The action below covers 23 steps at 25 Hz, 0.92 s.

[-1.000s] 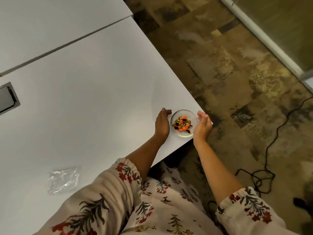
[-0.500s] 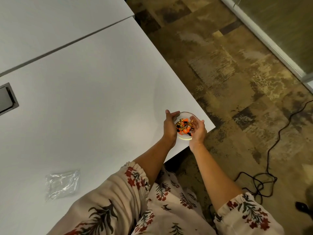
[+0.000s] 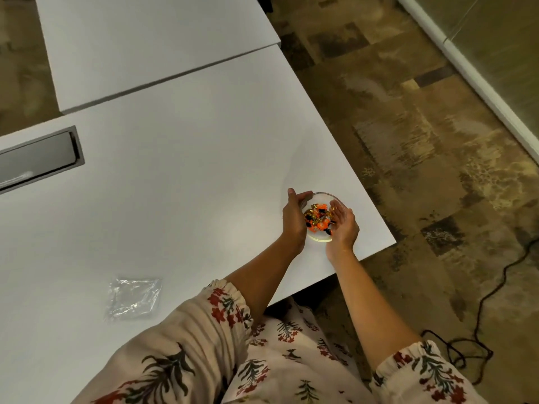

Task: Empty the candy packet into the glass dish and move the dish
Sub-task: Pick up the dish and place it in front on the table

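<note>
The candy packet (image 3: pixel 132 298) lies flat and seemingly empty, well to the left of the hands and nearer the body. The left hand (image 3: pixel 294 217) and right hand (image 3: pixel 343 227) clasp the glass dish (image 3: pixel 324 217) from either side — candies inside, near the table (image 3: pixel 180 176) corner. Only the move seems left; the path looks clear — a recessed hatch (image 3: pixel 38 157) sits far left.

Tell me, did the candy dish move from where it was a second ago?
Yes. The glass dish, gripped by the left hand and right hand, now sits farther in from the table's corner, having moved toward the table's middle.
</note>
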Motion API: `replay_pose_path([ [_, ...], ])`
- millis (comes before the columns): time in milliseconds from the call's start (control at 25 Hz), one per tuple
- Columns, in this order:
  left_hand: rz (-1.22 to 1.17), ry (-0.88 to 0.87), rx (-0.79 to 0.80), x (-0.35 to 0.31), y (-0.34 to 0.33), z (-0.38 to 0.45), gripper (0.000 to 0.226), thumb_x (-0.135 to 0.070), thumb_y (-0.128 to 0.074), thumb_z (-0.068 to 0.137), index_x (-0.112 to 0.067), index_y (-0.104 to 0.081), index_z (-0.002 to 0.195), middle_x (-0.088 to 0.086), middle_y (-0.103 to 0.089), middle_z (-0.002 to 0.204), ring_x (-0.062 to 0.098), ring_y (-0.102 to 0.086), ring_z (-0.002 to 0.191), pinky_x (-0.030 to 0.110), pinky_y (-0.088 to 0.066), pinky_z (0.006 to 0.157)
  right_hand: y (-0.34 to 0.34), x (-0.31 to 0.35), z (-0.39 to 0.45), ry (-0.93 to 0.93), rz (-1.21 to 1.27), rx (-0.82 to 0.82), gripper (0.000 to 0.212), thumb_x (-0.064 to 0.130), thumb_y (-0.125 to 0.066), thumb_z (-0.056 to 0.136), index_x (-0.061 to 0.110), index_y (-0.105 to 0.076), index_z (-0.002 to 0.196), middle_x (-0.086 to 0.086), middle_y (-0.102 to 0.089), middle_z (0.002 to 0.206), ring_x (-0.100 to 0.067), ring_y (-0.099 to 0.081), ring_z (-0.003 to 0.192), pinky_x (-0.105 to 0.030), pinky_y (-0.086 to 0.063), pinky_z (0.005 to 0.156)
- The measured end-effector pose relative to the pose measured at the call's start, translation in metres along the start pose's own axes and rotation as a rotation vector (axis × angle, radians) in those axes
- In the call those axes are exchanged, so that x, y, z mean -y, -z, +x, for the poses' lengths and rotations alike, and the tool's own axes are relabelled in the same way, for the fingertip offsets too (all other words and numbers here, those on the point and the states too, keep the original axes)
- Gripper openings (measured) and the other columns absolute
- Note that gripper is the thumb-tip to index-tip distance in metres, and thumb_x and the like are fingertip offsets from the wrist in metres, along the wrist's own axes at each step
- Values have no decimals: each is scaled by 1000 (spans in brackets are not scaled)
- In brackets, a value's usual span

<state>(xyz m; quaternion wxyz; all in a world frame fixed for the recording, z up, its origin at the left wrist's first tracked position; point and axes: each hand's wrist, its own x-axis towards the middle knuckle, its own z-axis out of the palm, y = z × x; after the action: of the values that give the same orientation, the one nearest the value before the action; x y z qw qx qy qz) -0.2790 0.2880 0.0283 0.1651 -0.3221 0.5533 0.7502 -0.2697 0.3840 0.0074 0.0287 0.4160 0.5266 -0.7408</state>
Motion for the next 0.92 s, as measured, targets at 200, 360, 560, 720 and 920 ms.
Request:
replay_pose_path([
  [200,-121,-31,-102,-23,45,1,64,-47,-17,109,-11,-67,125,0,-66,118,4,-59,99,25,-43,89,-48,-12,-15,-16,-40,107,40,29,-34,105,16,-71,109,-4,-72,116,-24,-61,122,-41,-43,110],
  [360,-216,-43,-170,-36,82,0,63,-48,-18,109,-11,-68,124,2,-67,122,15,-54,118,35,-39,105,-84,-21,-30,-33,-80,189,36,26,-38,102,15,-73,107,-3,-73,112,-21,-63,117,-38,-49,103],
  [560,-303,-79,-242,-48,128,-2,61,-50,-18,108,-17,-68,116,6,-64,136,22,-46,139,45,-30,120,-126,-36,-50,-47,-184,273,34,27,-41,99,21,-75,98,6,-75,102,-18,-65,113,-33,-51,94],
  [720,-376,-98,-283,-58,159,-3,61,-52,-18,107,-17,-68,116,6,-62,140,23,-43,143,41,-29,118,-156,-44,-61,-74,-220,353,40,30,-36,102,17,-74,106,7,-76,102,-17,-64,115,-28,-51,88],
  [920,-471,-129,-355,-75,190,0,61,-52,-18,107,-17,-67,114,8,-60,143,24,-41,145,45,-29,121,-195,-50,-71,-94,-269,445,44,32,-32,104,14,-72,114,2,-74,111,-18,-64,116,-30,-51,92],
])
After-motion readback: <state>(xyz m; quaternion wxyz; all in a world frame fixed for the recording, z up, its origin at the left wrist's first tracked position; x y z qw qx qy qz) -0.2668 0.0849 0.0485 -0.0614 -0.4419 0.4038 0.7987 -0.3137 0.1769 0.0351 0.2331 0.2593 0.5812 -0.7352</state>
